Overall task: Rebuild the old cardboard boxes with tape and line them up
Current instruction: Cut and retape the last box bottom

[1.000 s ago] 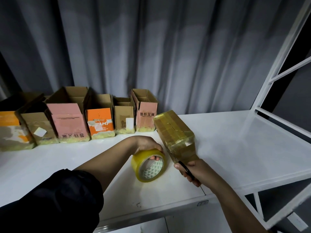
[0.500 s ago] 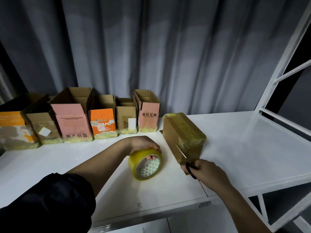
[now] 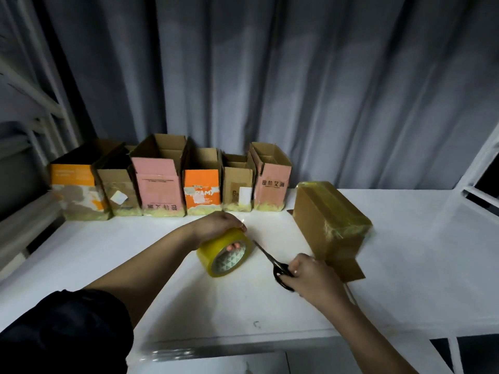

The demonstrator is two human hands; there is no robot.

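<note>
Brown cardboard box wrapped in yellowish clear tape (image 3: pixel 328 220) now down on the white tabletop (image 3: pixel 405 265), no longer tilted up off it as a second ago, one flap splayed toward the near edge. Right hand (image 3: pixel 310 276) off the box, closed round black-handled scissors (image 3: pixel 272 261), blades aimed at the yellow roll of packing tape (image 3: pixel 225 252). Left hand (image 3: pixel 216 225) gripping that roll, fingers hooked through the core. Probably taping done, tape being cut free; lining up beside the row of six open cardboard boxes (image 3: pixel 172 179) not yet done. Behind, grey pleated curtain (image 3: pixel 297 90); right, white metal shelf frame (image 3: pixel 480 157).
</note>
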